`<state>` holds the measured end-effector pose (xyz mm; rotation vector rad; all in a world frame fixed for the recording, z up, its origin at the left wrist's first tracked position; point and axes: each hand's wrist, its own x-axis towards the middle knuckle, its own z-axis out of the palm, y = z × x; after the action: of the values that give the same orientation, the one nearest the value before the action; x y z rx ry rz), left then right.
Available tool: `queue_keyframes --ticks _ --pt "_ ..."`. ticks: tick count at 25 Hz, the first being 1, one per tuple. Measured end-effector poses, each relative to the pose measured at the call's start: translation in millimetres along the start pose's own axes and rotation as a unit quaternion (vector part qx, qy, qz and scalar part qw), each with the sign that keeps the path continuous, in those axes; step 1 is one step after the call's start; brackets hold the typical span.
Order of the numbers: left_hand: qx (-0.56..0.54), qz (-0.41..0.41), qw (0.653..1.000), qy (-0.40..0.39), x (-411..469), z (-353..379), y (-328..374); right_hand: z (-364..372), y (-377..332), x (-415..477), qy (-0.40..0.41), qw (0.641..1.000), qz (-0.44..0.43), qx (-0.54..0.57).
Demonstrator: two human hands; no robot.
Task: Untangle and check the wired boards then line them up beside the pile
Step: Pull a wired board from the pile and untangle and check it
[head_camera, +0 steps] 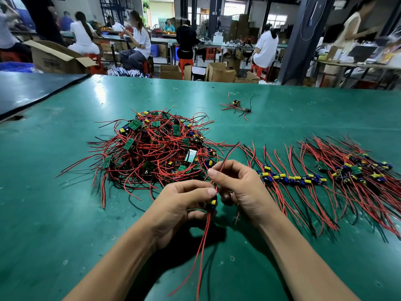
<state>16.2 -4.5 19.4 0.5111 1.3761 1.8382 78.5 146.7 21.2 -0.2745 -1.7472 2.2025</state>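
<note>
A tangled pile [152,148] of small green boards with red and black wires lies on the green table [54,213]. My left hand [182,205] grips one wired board [211,204] with yellow and blue parts; its red and black wires hang down toward me. My right hand [240,187] pinches that board's upper wires between thumb and forefinger, just right of the left hand. To the right lies a row of lined-up boards [293,178], then a denser group [358,170], their wires fanned out.
A few separate wired boards [236,105] lie farther back on the table, near a small rubber band [175,106]. A dark mat [32,90] covers the far left corner. Beyond the table's far edge, people sit at benches among cardboard boxes [219,72].
</note>
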Motion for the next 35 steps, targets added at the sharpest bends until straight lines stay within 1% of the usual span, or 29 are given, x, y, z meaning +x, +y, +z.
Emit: queue_keyframes --ticks 5,11,14,18,20,24,26,29,32,35 --pt "0.065 0.016 0.996 0.062 -1 8 -5 -4 2 -2 -0.045 0.998 0.009 -0.043" --pt "0.073 0.033 0.994 0.078 -3 13 -7 -7 5 0 -0.012 0.996 0.011 -0.083" --pt "0.074 0.037 0.993 0.083 -3 14 -8 -8 6 0 -0.016 0.997 0.025 -0.078" --pt "0.068 0.053 0.992 0.091 -1 12 -10 -3 9 -2 -0.087 0.992 0.085 -0.031" --pt "0.059 0.052 0.994 0.074 -1 11 -11 1 10 -4 -0.119 0.987 0.104 -0.012" --pt "0.047 0.05 0.996 0.052 -1 8 -12 1 10 -5 -0.141 0.985 0.099 -0.019" --pt "0.057 0.051 0.995 0.06 0 8 -12 -2 10 -4 -0.133 0.987 0.081 -0.05" --pt "0.077 0.054 0.993 0.074 1 10 -12 -7 9 1 -0.081 0.982 0.031 -0.167" --pt "0.119 0.065 0.988 0.08 1 13 -13 -16 7 4 -0.006 0.956 -0.006 -0.294" --pt "0.146 0.07 0.984 0.075 2 15 -14 -22 7 5 0.036 0.93 -0.023 -0.366"
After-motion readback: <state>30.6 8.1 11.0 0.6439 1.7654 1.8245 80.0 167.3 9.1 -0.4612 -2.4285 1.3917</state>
